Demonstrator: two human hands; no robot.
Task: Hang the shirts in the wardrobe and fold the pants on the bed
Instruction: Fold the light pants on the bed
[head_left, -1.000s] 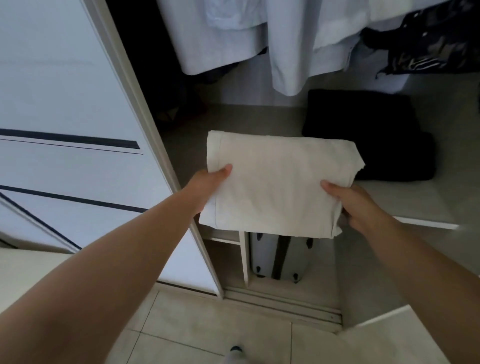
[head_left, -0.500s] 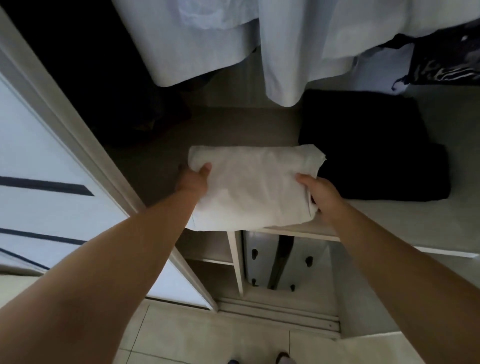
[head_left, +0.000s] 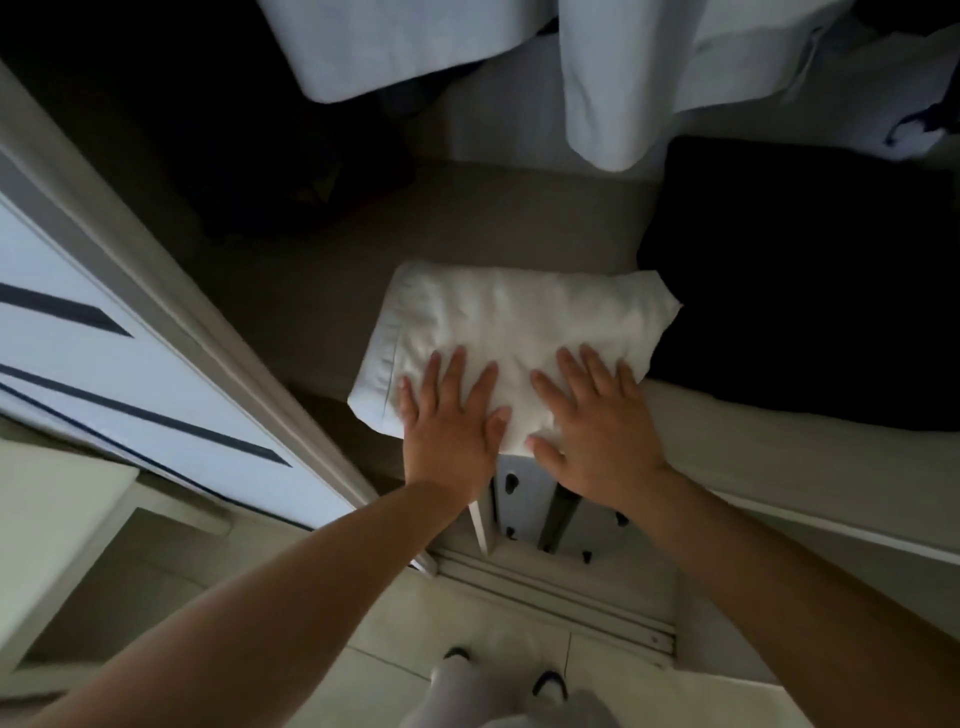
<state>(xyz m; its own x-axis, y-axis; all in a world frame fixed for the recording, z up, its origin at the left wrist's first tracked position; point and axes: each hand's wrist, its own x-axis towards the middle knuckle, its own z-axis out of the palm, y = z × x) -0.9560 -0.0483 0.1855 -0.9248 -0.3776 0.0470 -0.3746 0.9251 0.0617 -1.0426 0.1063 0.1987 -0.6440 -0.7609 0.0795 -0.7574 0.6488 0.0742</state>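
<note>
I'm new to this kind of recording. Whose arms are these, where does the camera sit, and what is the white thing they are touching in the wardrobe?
No machine here: a person wears one camera on the head, looking down at their own arms. The left hand and right hand lie flat, fingers straight, on a folded white garment on the wardrobe shelf; nothing is gripped. A folded black garment lies beside it on the right, and pale shirts hang above.
</note>
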